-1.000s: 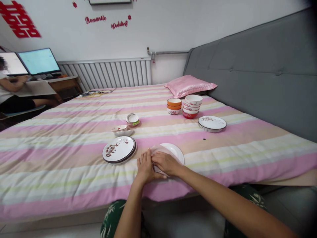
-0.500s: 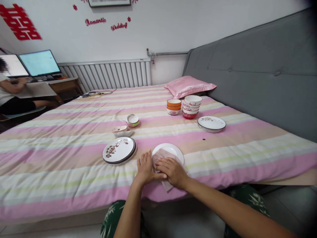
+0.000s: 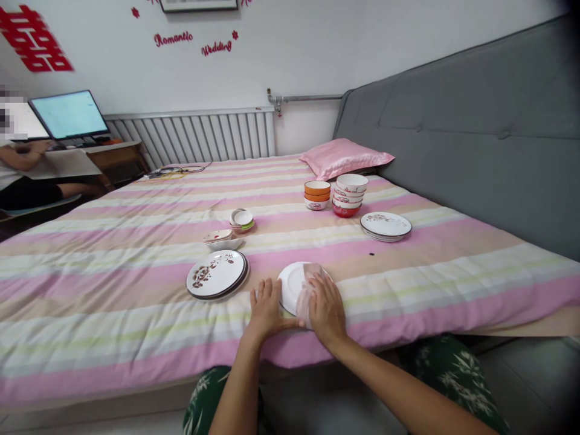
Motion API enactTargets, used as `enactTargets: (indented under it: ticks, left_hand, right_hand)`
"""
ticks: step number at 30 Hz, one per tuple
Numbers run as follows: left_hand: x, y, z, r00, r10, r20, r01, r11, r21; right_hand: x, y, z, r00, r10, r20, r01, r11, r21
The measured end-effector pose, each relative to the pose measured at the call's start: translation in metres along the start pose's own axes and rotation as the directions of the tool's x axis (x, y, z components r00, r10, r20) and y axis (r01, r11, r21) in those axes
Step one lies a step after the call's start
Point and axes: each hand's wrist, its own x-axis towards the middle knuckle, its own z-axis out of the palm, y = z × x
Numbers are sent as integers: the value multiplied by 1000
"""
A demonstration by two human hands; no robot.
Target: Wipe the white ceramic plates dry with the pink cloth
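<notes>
Hiding part of one pale pink cloth (image 3: 303, 305) on one white plate (image 3: 290, 284): your right hand (image 3: 327, 308), fingers close together; whether pinching, cannot tell. Your left hand (image 3: 266, 309): spread at the plate's left rim. Beyond your grip: bowl stacks (image 3: 348, 196), two; wall lettering (image 3: 173, 39), "Romantic", "Wedding"; picture frame (image 3: 199, 8), top cut off.
</notes>
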Motion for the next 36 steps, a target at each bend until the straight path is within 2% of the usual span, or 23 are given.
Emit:
enactTargets:
  ticks: [6,11,16,23,31,36]
  left_hand:
    - [0,1,2,1000,-10,-19,10,1000,4]
    - [-1,5,-2,1000,-31,-6,31,999,11]
    - [-2,9,-4,999,-47,-16,48,999,23]
    - [-1,11,-4,998,-58,-4,59,998,27]
    - [0,10,-4,998,-67,-6,68,997,24]
    - [1,9,-2,998,-67,0,67,997,27]
  right_hand:
    - [20,0,5,987,160,24,-160,987,7]
    - [42,6,3,968,154,198,-152,988,-24]
    - [63,14,3,933,12,360,-9,1000,-9]
    - [87,18,6,873,-178,453,156,984,86]
    - [99,12,10,775,-397,491,328,918,223]
    - [99,8,12,766,-425,483,349,905,243]
